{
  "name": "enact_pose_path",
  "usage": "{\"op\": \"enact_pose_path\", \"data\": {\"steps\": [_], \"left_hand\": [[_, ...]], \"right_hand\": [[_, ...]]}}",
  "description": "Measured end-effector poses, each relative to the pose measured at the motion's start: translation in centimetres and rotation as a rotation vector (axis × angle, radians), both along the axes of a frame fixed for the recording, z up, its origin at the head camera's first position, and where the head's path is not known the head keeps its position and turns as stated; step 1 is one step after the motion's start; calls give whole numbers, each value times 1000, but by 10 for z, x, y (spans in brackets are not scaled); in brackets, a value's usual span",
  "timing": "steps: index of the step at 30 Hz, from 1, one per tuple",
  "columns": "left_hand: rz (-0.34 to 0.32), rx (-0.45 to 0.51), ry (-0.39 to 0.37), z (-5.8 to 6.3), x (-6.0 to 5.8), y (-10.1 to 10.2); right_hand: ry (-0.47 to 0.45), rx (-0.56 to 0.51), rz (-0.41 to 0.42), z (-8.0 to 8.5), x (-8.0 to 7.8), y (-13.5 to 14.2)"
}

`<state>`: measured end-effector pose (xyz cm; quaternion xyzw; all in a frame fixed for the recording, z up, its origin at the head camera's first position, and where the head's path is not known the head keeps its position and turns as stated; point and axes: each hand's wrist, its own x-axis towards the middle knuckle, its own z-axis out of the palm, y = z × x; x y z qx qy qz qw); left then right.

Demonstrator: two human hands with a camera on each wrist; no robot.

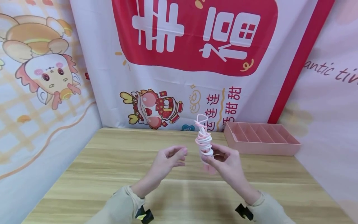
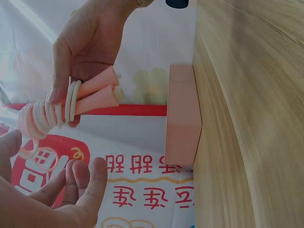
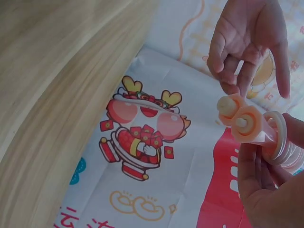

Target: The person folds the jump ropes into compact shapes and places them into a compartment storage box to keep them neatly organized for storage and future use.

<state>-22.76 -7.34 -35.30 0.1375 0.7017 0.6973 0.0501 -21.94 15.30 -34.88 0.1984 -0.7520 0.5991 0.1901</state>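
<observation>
A jump rope [image 1: 204,142] stands upright above the table, its white and pink cord wound in several coils around its two handles, with a small loop sticking up at the top. My right hand [image 1: 230,162] grips the bundle low on the coils between thumb and fingers. Below that grip, the pink handles [image 2: 99,92] jut out side by side; their pale end knobs [image 3: 241,122] face the right wrist camera. To the left, a short gap from the rope, my left hand [image 1: 168,159] is held in the air with fingers loosely bent and nothing in them.
A pink divided tray [image 1: 261,147] stands at the back right of the wooden table [image 1: 117,174], against the printed cloth backdrop [image 1: 103,77]. Patterned cloth also hangs along the left and right sides.
</observation>
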Motion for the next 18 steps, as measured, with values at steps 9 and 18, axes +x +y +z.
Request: {"op": "enact_pose_path", "data": {"steps": [9,18], "left_hand": [[-8,-22,8,-4,-2,-7],[-20,-14,11,-5,0,-10]], "right_hand": [[11,15,-73,-2,1,17],[12,-6,-69,-3,-1,35]]}}
